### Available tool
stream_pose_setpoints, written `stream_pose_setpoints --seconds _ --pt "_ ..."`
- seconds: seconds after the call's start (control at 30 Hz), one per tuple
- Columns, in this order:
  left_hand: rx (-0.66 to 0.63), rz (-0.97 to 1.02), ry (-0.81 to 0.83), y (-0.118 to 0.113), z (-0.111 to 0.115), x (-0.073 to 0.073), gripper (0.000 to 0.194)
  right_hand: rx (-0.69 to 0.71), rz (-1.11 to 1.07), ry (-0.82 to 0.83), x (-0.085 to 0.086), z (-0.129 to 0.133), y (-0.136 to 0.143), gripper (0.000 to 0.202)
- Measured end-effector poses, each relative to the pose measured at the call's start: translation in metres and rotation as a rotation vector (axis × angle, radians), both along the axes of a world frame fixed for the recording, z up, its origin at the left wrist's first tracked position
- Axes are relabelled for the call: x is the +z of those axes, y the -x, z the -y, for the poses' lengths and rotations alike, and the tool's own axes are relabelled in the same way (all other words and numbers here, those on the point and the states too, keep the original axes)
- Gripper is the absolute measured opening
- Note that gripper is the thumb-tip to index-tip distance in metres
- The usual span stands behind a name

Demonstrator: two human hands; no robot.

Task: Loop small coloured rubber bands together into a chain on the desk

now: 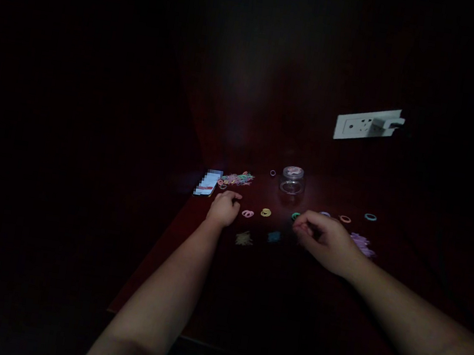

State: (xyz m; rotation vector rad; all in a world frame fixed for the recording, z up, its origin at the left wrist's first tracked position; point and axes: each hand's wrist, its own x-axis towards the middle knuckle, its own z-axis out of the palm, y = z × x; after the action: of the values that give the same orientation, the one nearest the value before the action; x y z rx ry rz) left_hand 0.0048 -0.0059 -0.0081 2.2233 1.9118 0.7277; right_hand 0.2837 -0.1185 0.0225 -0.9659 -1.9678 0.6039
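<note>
Rings of green lie right at the fingertips of our right hand, and from them we take our clock. Its thumb and fingers are drawn nearly together; we cannot tell whether a band is pinched between them. Toward nine o'clock come yellow rings, then pink rings, then our left hand, loosely curled with a finger stretched out; we cannot tell if it has hold of anything. At three sit lilac rings, an orange ring and a teal ring. A blue pile lies between seven and eight, a beige pile at eight, a purple pile between three and four. Just before twelve stands a clear jar, with a lone pale ring near it. Beyond our left hand, between nine and ten, a mixed heap lies just beside a lit phone. At one o'clock a white socket plate carries a plug.

The green rings look thin and bright on the dark red surface. Our right hand partly covers them and the lilac ones; the phone's screen is pixelated, and deep shadow swallows the edges.
</note>
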Motion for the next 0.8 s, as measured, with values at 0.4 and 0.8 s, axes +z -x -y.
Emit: stream_pose_setpoints --seconds 0.4,0.8 --pt "0.084 -0.143 0.024 -0.012 -0.032 0.005 0.043 -0.026 0.038 -0.021 -0.002 -0.001 -0.002 0.011" --pt "0.139 -0.202 -0.018 -0.012 -0.041 0.004 0.041 -0.026 0.037 -0.039 0.002 0.001 0.001 0.010"
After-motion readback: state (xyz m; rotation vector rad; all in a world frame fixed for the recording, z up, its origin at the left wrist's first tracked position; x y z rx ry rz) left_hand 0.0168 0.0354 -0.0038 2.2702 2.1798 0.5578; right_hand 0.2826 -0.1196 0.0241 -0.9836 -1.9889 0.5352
